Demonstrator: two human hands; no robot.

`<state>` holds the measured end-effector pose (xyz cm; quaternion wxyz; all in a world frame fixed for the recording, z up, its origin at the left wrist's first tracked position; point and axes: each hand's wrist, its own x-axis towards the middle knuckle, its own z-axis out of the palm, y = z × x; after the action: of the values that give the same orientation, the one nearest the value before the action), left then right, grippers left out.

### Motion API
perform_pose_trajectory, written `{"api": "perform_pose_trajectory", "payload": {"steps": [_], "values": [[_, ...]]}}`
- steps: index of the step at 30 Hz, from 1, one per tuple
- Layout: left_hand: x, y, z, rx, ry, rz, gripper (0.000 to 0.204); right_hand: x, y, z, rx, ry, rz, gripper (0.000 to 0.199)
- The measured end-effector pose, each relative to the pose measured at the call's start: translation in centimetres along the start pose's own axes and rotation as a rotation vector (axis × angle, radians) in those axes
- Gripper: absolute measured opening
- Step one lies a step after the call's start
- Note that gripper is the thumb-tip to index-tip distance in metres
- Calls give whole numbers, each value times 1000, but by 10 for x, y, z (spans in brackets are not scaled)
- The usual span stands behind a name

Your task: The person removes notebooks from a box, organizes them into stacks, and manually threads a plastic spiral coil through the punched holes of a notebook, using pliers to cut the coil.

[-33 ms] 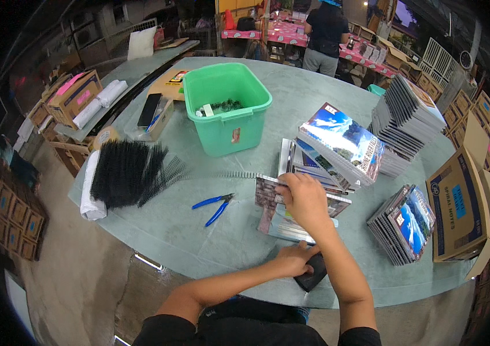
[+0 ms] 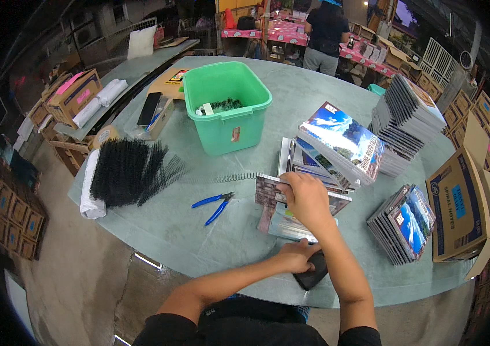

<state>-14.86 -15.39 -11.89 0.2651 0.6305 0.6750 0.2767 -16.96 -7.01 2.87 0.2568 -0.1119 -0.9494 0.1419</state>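
My right hand (image 2: 307,199) pinches the upper edge of a notebook (image 2: 267,196) with a dark, picture-printed cover, held above the table. A thin spiral binding coil (image 2: 222,177) runs from the notebook's top left corner leftward to a heap of black coils (image 2: 121,173). Below the notebook, my left hand (image 2: 296,257) is closed around the upper part of a dark, rounded object (image 2: 311,274) at the near table edge; its kind is unclear. Its fingertips lie by the notebook's lower edge, partly hidden by my right forearm. Blue-handled cutting pliers (image 2: 215,206) lie left of the notebook.
A green tub (image 2: 236,130) with coil pieces stands behind. Stacked spiral notebooks (image 2: 343,141) sit beyond my right hand, with a smaller stack (image 2: 402,225) and an open cardboard box (image 2: 458,202) to the right. A phone (image 2: 150,109) lies at the left. Another person (image 2: 327,34) stands farther back.
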Motion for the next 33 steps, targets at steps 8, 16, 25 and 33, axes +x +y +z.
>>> {"api": "perform_pose_trajectory", "payload": {"steps": [8, 16, 25, 33], "values": [[14, 8, -28, -312, -4, 26, 41, -4, 25, -32, 16, -131, 61, 23], [-74, 3, -171, 275, 901, -58, 39, -28, 97, -42, 700, -39, 336, 24], [-100, 37, -222, 250, 1352, 212, 34, -59, 102, 3, 1072, 322, 494, 24], [-84, 3, -183, 274, 702, 99, 29, -61, 54, 17, 972, 534, 575, 32]]}}
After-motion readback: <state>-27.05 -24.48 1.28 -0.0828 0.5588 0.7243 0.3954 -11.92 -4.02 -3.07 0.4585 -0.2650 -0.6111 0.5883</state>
